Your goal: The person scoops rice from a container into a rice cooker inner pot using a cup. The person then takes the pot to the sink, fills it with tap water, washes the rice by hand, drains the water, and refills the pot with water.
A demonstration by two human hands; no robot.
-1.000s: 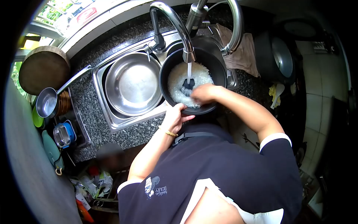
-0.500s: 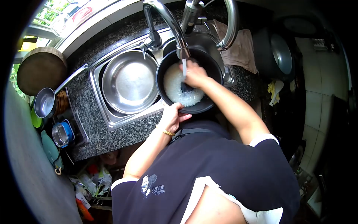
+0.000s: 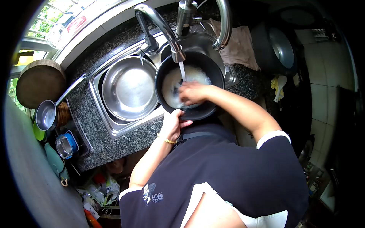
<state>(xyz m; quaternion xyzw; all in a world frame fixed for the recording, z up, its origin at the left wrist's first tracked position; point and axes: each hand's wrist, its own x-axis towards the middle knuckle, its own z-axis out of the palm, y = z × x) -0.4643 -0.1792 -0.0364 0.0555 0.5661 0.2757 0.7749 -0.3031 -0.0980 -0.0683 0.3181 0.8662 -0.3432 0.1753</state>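
A dark round pot (image 3: 218, 72) sits over the right basin, with white rice (image 3: 198, 74) and cloudy water inside. Water runs into it from the curved chrome faucet (image 3: 178, 56). My left hand (image 3: 173, 123) grips the pot's near rim, thumb over the edge and fingers below. Inside the pot my right hand (image 3: 193, 93) is down in the rice, its fingers bent and blurred; whether they hold any grains is hidden.
A large steel bowl (image 3: 130, 88) fills the left basin. A second faucet (image 3: 224, 22) arches over the right side, near a brown cloth (image 3: 237, 47). At the left are a small saucepan (image 3: 46, 115), a round wooden board (image 3: 40, 84) and a blue-rimmed container (image 3: 66, 145).
My right hand has swept through the rice, to the pot's far side and back toward the near side. My left hand keeps its hold on the rim. The view has shifted slightly.
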